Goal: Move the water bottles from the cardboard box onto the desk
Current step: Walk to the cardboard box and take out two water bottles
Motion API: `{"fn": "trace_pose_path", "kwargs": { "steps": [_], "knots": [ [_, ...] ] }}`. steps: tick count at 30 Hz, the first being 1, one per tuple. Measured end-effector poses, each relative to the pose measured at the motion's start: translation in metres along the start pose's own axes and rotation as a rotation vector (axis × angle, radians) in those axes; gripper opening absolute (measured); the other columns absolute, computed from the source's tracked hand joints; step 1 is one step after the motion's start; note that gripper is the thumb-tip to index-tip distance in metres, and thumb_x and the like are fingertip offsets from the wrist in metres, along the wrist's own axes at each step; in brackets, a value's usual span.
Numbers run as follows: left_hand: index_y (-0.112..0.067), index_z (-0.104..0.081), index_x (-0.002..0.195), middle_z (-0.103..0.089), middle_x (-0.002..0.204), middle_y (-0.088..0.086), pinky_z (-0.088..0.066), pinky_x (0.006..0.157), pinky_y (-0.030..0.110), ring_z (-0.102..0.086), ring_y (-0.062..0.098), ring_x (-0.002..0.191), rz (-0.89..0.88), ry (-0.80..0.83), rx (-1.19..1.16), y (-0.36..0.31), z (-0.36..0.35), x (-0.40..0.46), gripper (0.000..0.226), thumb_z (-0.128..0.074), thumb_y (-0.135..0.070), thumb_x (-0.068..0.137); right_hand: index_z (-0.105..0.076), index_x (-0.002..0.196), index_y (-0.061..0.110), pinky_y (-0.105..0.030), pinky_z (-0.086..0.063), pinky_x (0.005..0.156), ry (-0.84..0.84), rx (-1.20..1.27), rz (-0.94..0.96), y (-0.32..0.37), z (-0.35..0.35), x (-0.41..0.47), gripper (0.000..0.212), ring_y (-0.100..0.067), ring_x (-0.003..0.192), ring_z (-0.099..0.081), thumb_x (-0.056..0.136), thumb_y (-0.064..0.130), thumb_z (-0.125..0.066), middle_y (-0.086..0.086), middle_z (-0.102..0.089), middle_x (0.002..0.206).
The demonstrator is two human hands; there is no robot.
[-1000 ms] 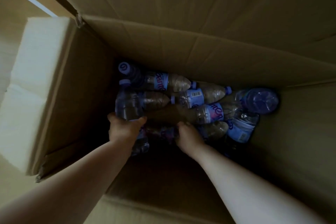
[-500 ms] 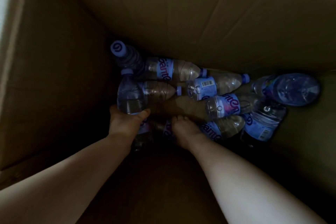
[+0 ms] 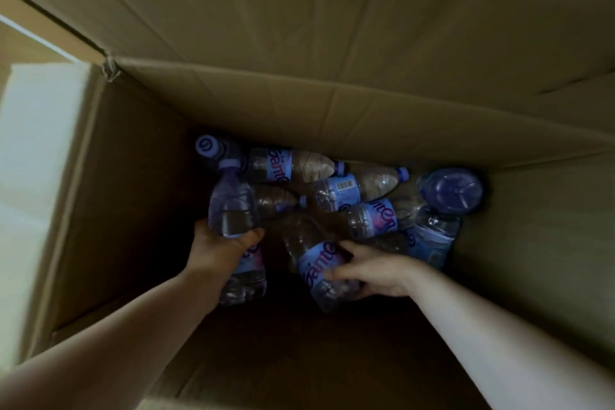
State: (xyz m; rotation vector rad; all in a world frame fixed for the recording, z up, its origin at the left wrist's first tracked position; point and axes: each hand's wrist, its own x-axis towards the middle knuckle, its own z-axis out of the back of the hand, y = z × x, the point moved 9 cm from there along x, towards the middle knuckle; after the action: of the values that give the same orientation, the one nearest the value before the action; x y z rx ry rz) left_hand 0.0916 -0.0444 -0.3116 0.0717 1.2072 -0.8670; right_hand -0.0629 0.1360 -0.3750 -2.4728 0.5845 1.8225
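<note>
Left hand (image 3: 219, 245) fingers curl round upright bottle (image 3: 233, 206); right hand (image 3: 372, 271) fingers wrap labelled bottle (image 3: 316, 260) inside cardboard box (image 3: 299, 103).

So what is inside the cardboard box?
Inside the cardboard box are water bottles, most lying down. The left hand and right hand each grip one. Any bottles underneath the pile are covered.

Count, box interior: clear plastic water bottles with blue labels and lilac caps (image 3: 339, 191), about nine visible, overlap makes it uncertain. Brown corrugated cardboard box (image 3: 299, 103): one. Bare hands: two.
</note>
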Motion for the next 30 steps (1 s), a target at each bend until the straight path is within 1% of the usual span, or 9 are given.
{"fn": "trace_pose_path", "kwargs": {
  "steps": [5,9,12,16,18,20,23,27,30],
  "knots": [
    [-0.009,-0.048,0.124,-0.063,0.108,0.016,-0.052,0.071,0.036,-0.064,0.031,0.088,0.094,0.094,-0.002,0.008,-0.021,-0.010,0.063,-0.082,-0.017,0.071,-0.052,0.133,0.014,-0.056,-0.053,0.088,0.070,0.594,-0.013,-0.035,0.013,-0.024,0.065,-0.035,0.114,-0.063,0.073,0.008,-0.079,-0.015,-0.064,0.126],
    [-0.006,-0.050,0.121,-0.065,0.099,0.016,-0.055,0.069,0.037,-0.066,0.031,0.083,0.134,0.149,0.022,0.024,-0.046,-0.015,0.060,-0.082,-0.016,0.071,-0.053,0.131,0.011,-0.053,-0.055,0.084,0.104,0.674,0.019,-0.042,0.016,-0.018,0.061,-0.036,0.111,-0.064,0.075,0.009,-0.078,-0.018,-0.065,0.124],
    [-0.011,-0.046,0.115,-0.061,0.091,0.008,-0.051,0.063,0.031,-0.062,0.024,0.076,0.131,0.149,0.031,0.030,-0.060,-0.014,0.057,-0.082,-0.017,0.071,-0.056,0.126,0.021,-0.051,-0.056,0.083,0.011,0.592,0.015,-0.046,0.023,-0.007,0.066,-0.032,0.107,-0.067,0.067,0.008,-0.082,-0.012,-0.070,0.116],
    [-0.010,-0.043,0.121,-0.062,0.110,0.014,-0.051,0.090,0.044,-0.063,0.030,0.097,0.115,0.153,0.091,0.033,-0.074,-0.008,0.064,-0.082,-0.018,0.071,-0.053,0.122,0.038,-0.048,-0.052,0.088,-0.084,0.374,-0.008,-0.054,0.037,0.008,0.069,-0.026,0.115,-0.060,0.066,0.012,-0.084,-0.001,-0.066,0.122],
    [-0.009,-0.042,0.127,-0.062,0.115,0.015,-0.050,0.094,0.046,-0.063,0.032,0.102,0.114,0.153,0.106,0.036,-0.078,-0.004,0.069,-0.083,-0.018,0.071,-0.050,0.118,0.044,-0.049,-0.048,0.095,-0.135,0.250,-0.004,-0.055,0.047,0.013,0.065,-0.022,0.117,-0.055,0.072,0.010,-0.080,0.005,-0.061,0.124],
    [-0.011,-0.040,0.130,-0.061,0.112,0.014,-0.051,0.091,0.045,-0.063,0.031,0.099,0.130,0.150,0.097,0.040,-0.079,0.000,0.072,-0.083,-0.020,0.071,-0.049,0.116,0.042,-0.045,-0.049,0.091,-0.160,0.178,0.009,-0.054,0.055,0.015,0.062,-0.017,0.110,-0.057,0.074,0.007,-0.079,0.008,-0.062,0.119],
    [-0.013,-0.040,0.131,-0.060,0.098,0.007,-0.052,0.069,0.034,-0.061,0.024,0.082,0.134,0.141,0.076,0.043,-0.078,0.005,0.073,-0.082,-0.022,0.072,-0.050,0.119,0.034,-0.037,-0.048,0.079,-0.201,0.031,0.000,-0.054,0.064,0.011,0.058,-0.012,0.101,-0.058,0.075,0.009,-0.079,0.014,-0.064,0.109],
    [-0.014,-0.040,0.127,-0.058,0.103,0.006,-0.047,0.073,0.034,-0.058,0.021,0.081,0.111,0.135,0.115,0.042,-0.075,0.008,0.070,-0.082,-0.025,0.072,-0.049,0.135,0.020,-0.038,-0.036,0.110,-0.382,-0.346,-0.030,-0.042,0.081,0.003,0.062,-0.023,0.130,-0.043,0.079,0.018,-0.078,-0.001,-0.045,0.142],
    [-0.013,-0.041,0.124,-0.057,0.094,0.003,-0.042,0.056,0.026,-0.055,0.012,0.071,0.075,0.146,0.139,0.039,-0.074,0.006,0.068,-0.083,-0.023,0.071,-0.026,0.147,0.014,-0.038,-0.022,0.119,-0.544,-0.533,0.035,-0.016,0.075,-0.004,0.081,-0.031,0.142,-0.023,0.081,0.013,-0.072,-0.013,-0.019,0.152]
  ]
}}
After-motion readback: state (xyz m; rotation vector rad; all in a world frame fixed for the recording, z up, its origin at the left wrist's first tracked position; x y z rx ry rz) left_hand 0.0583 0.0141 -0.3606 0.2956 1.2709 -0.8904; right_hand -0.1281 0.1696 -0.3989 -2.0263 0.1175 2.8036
